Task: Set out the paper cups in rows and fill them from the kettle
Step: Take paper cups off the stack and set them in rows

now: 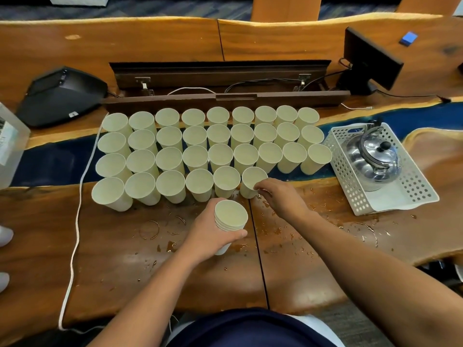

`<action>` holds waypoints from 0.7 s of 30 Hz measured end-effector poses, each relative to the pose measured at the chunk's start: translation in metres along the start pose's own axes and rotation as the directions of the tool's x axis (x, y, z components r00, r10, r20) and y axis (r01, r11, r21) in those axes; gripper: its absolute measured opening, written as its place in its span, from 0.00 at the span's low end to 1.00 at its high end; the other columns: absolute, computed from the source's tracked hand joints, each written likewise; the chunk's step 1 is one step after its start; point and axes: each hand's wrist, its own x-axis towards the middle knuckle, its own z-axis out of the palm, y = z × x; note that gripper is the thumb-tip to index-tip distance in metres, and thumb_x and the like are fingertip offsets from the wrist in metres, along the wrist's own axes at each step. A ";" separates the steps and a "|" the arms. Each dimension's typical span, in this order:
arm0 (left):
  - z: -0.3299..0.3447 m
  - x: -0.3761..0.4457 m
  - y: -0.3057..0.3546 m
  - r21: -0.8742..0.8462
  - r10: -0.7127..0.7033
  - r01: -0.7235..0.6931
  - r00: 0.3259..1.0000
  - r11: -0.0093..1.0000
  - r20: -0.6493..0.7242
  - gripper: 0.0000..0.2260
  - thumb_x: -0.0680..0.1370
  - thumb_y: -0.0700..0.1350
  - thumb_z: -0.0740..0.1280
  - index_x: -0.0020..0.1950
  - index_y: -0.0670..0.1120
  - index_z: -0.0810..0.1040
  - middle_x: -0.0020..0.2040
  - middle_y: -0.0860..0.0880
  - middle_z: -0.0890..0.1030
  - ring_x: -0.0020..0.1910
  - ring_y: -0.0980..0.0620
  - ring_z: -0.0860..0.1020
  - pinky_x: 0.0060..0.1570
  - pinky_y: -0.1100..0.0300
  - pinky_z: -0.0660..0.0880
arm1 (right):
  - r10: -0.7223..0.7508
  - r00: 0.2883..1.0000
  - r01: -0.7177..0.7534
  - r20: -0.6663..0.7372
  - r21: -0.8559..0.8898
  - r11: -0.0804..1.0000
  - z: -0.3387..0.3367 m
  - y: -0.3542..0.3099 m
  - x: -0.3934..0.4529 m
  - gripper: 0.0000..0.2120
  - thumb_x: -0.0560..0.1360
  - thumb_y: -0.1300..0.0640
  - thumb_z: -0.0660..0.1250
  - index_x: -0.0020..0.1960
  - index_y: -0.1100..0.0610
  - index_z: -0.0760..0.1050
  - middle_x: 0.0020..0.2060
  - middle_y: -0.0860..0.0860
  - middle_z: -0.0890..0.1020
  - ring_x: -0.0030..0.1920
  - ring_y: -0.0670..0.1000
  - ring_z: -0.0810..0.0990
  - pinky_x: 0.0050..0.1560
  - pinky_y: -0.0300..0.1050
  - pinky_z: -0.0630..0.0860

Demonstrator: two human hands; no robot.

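On the wet wooden surface, pale cream paper cups are being lined up in four rows, upright, open mouths up and empty, packed rim against rim. Three rows of nine are being shown full; the nearest row is being shown with six. The sixth cup, at that row's right end, is being pinched at its near side by the fingers of the right hand. A short nested stack of cups is being gripped by the left hand, fingers curled round it, just in front of the rows. Over to the right, a shiny steel kettle is being kept in a white perforated basket.
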 end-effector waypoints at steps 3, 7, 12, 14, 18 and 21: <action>0.000 0.002 0.001 0.010 0.009 -0.009 1.000 1.000 0.005 0.34 0.63 0.57 0.81 0.62 0.63 0.66 0.56 0.64 0.75 0.57 0.62 0.74 0.54 0.63 0.72 | 0.011 1.000 -0.011 0.008 -0.004 1.000 -0.002 0.000 0.000 0.13 0.80 0.60 0.66 0.64 0.53 0.78 0.61 0.50 0.81 0.62 0.51 0.78 0.61 0.45 0.75; -0.001 0.004 0.002 0.019 0.012 -0.013 1.000 1.000 0.013 0.34 0.63 0.58 0.81 0.62 0.62 0.66 0.56 0.64 0.75 0.57 0.61 0.74 0.54 0.61 0.73 | 0.005 1.000 -0.005 0.019 -0.028 1.000 -0.003 0.001 -0.001 0.15 0.79 0.58 0.67 0.65 0.51 0.77 0.64 0.49 0.79 0.65 0.50 0.76 0.62 0.44 0.73; -0.001 0.005 0.001 0.003 0.005 -0.006 1.000 1.000 0.006 0.34 0.62 0.58 0.81 0.62 0.63 0.67 0.57 0.63 0.75 0.57 0.60 0.75 0.57 0.57 0.74 | -0.051 0.998 0.049 -0.043 -0.037 0.998 -0.009 0.000 -0.005 0.17 0.75 0.55 0.72 0.64 0.48 0.78 0.62 0.48 0.80 0.65 0.51 0.76 0.60 0.47 0.75; -0.001 0.006 0.001 0.003 0.009 -0.009 1.000 1.000 0.008 0.34 0.61 0.59 0.81 0.62 0.62 0.67 0.57 0.63 0.76 0.58 0.59 0.75 0.58 0.55 0.75 | -0.097 0.990 0.096 -0.105 -0.013 0.995 -0.015 -0.008 -0.008 0.18 0.74 0.54 0.74 0.63 0.50 0.78 0.60 0.49 0.81 0.63 0.51 0.76 0.61 0.49 0.75; 0.000 0.010 0.002 -0.014 0.015 -0.015 1.000 1.000 0.010 0.34 0.60 0.60 0.81 0.61 0.62 0.68 0.56 0.63 0.77 0.56 0.62 0.75 0.58 0.56 0.75 | -0.150 0.984 0.162 -0.094 0.150 0.975 -0.034 -0.030 -0.025 0.13 0.78 0.46 0.67 0.59 0.49 0.80 0.54 0.45 0.83 0.56 0.46 0.77 0.55 0.46 0.76; 0.004 0.013 0.008 -0.033 0.035 -0.034 0.999 0.999 0.033 0.33 0.60 0.58 0.81 0.60 0.61 0.69 0.55 0.62 0.78 0.55 0.64 0.76 0.57 0.56 0.76 | -0.234 0.970 0.217 0.069 0.199 0.956 -0.042 -0.039 -0.040 0.14 0.80 0.43 0.62 0.57 0.47 0.81 0.51 0.44 0.83 0.53 0.45 0.78 0.52 0.50 0.77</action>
